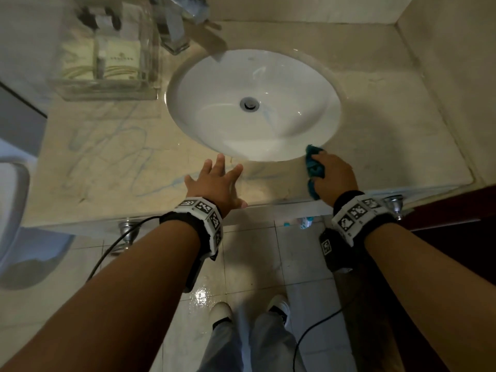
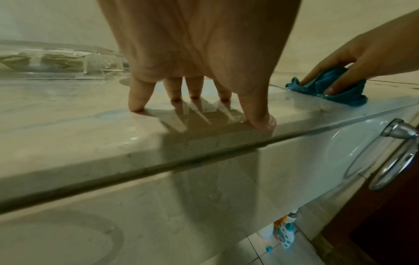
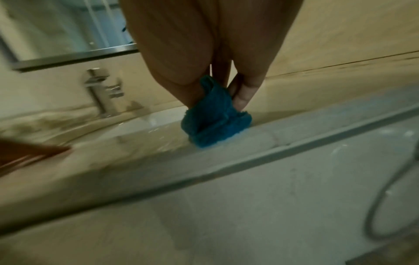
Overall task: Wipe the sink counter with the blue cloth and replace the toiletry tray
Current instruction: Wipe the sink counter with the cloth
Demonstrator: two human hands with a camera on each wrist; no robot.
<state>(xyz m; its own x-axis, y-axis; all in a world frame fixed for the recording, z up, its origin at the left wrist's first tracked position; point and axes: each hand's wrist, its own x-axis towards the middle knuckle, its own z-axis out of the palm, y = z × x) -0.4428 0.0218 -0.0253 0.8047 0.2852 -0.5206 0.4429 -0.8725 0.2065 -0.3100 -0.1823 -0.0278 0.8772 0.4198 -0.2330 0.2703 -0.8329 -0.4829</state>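
Just below the basin, the right hand (image 1: 334, 174) is clamped on the blue cloth (image 1: 314, 167), fingers and thumb curled around the bunched fabric and pressing it onto the desk (image 1: 402, 135) at the lower right rim of the sink (image 1: 252, 103). From the right wrist view the cloth (image 3: 215, 123) hangs crumpled under the fingertips (image 3: 243, 100), its bottom touching the stone near the front edge. Its long axis in the head view runs roughly top to bottom of the frame, from the sink rim toward the desk's front edge.

The left hand (image 1: 218, 181) lies spread at frame centre, fingers straight and apart, holding nothing; the left wrist view shows its fingertips (image 2: 137, 105) and thumb planted on the wet, glossy desk surface close to the front edge. Both forearms reach up from the bottom of the frame, wrists wearing marker-covered bands.

The toiletry tray (image 1: 107, 63), clear-walled and rectangular, sits in the upper left of the frame on the desk beside the faucet (image 1: 174, 30), its long axis running left to right, well apart from both hands.
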